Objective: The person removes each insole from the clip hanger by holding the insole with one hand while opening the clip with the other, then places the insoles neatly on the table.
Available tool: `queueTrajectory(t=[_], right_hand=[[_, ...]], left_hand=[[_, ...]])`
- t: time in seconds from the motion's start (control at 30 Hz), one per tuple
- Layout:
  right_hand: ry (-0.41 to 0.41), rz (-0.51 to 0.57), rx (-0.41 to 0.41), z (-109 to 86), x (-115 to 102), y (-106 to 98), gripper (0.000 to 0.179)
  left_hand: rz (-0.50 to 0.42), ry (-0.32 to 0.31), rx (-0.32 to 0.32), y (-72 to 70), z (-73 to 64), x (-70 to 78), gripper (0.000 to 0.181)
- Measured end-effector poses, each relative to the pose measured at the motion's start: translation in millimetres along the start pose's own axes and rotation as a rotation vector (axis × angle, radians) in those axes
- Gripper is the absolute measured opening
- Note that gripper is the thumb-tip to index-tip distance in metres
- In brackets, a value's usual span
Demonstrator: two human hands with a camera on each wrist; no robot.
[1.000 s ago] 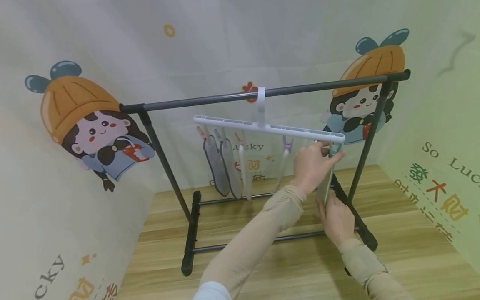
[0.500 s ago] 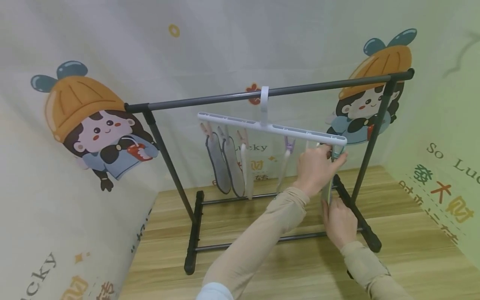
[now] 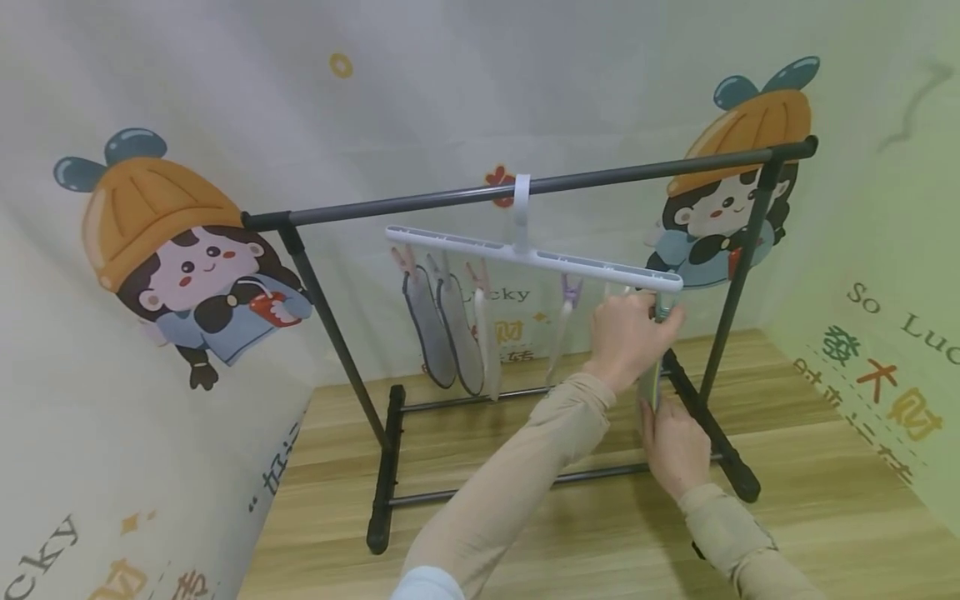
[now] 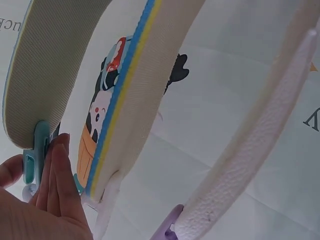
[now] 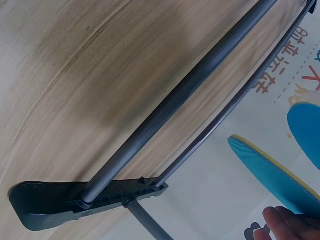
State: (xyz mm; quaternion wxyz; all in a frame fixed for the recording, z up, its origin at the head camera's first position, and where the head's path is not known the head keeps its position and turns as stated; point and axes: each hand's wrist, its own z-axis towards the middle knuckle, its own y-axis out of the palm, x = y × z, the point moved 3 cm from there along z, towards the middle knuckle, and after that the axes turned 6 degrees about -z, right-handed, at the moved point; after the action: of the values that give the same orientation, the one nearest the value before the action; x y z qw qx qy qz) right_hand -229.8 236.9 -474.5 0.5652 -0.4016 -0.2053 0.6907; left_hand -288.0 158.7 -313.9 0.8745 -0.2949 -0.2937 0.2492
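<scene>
The green clip (image 4: pixel 42 136) is pinched by the left hand (image 3: pixel 628 333); the sole (image 3: pixel 649 390) is gripped lower by the right hand (image 3: pixel 678 447), likely so it can't swing.

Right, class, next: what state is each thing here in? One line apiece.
Rack, standing upright
Hanger, hooked over rack, tilted
Gray insoles, clipped, hanging
Purple clip, shut on pale insole
Teal clip, on end of blue-edged insole
Left grip, pinching teal clip
Right grip, holding that insole lower down
</scene>
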Motion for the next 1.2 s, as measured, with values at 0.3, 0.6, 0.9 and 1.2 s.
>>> queueTrajectory(t=[0.3,0.6,0.9,1.2], right_hand=[[0.028,-0.001,0.013,-3.3,6.1,2.0,0.033],[0.051,0.016,0.010,-9.2,14.3,2.2,0.030],[0.050,0.012,0.011,-16.2,18.5,-1.8,0.020],[0.047,0.007,-0.009,-26.7,23.8,-6.8,0.018]], left_hand=[[0.051,0.000,0.037,2.0,-0.2,0.5,0.048],[0.054,-0.014,0.021,0.7,0.8,-1.1,0.047],[0.033,-0.028,0.014,-2.6,3.0,-3.4,0.047],[0.012,-0.030,0.015,-3.4,2.5,-5.6,0.047]])
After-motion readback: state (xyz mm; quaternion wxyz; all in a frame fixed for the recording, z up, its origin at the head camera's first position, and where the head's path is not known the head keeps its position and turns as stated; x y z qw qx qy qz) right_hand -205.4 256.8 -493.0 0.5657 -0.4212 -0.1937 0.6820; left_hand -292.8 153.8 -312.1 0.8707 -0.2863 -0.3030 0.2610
